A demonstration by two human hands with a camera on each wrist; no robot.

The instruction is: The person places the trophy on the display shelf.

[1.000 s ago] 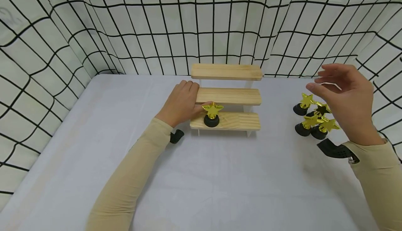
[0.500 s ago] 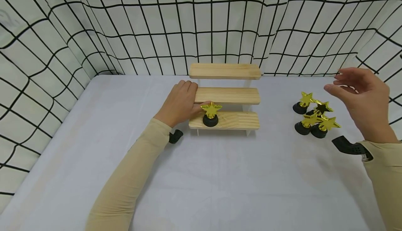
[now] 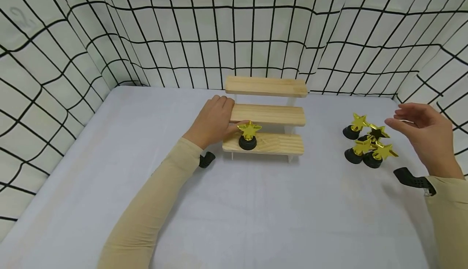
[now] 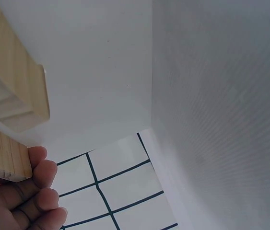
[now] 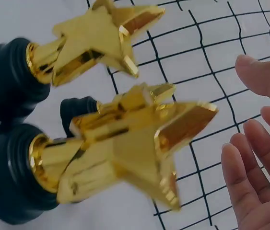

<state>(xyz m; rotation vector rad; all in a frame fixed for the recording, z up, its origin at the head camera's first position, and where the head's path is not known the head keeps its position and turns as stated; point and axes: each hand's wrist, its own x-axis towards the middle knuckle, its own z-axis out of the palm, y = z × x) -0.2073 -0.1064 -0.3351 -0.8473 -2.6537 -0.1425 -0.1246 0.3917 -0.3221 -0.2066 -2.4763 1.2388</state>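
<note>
Pale wood makes up the three boards of a stepped display stand point(image 3: 268, 115), which stands about midway along the back edge of a white-covered table point(image 3: 256, 208), its shelves rising toward that edge. The left hand point(image 3: 210, 118) grips the left end of the middle shelf point(image 3: 283, 116); the left wrist view shows its fingertips point(image 4: 46, 173) curled round the board, beside the stand's white side panel point(image 4: 96, 76). Its thumb reaches in close to a gold star trophy point(image 3: 248, 133), which stands upright on its black base near the left end of the lowest shelf point(image 3: 283, 143). Well apart from the stand, toward the table's back right corner, four more star trophies point(image 3: 384, 151) stand in a tight cluster, their stars overlapping in the head view. The right hand point(image 3: 425, 135) hangs just beside them, on the side of the table's right edge, holding nothing, with a moderate gap between thumb and loosely bent fingers. Tan sleeves point(image 3: 153, 196) cover both forearms, and a black wrist mount point(image 3: 413, 179) shows at each cuff. Beyond the back edge and along the sides, black wire grid point(image 3: 252, 41) runs before white walls.
</note>
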